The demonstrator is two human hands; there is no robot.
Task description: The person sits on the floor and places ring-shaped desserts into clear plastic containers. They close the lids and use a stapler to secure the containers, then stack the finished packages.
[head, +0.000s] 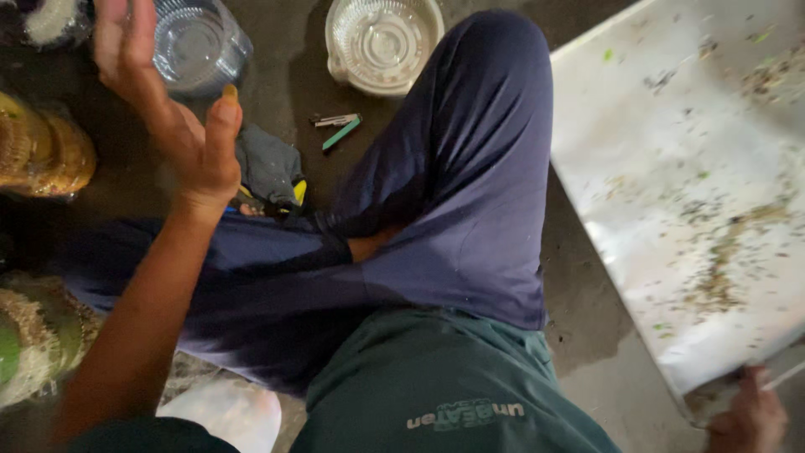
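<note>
While the person sits cross-legged on the dark floor (587, 327), the left hand (172, 109) is raised with its palm open and the fingers (117, 33) spread wide, nothing being held; a yellowish stain is seen on the thumb tip. Just beyond those fingers a clear plastic cup (201, 42) is set on the floor, close to the hand but not touched by it. A clear round lidded container (384, 42) is placed further to the right, apart from the cup, and a small green-and-silver tool (337, 127) lies between it and the knee. A grey cloth (270, 168) is bunched below the hand. At the left edge, wrapped bundles of food (42, 151) are stacked. The right hand (749, 415) is closed on the near corner of a large white sheet (671, 210), which is strewn with green and brown crumbs. It is judged that the cup could be knocked over or pushed away if the open hand were swung into it, since light plastic gives little resistance. The crumbs could also be slid off onto the floor should the sheet be tilted or tugged by the gripped corner. The loose tool could be kicked aside by a shifting leg.
</note>
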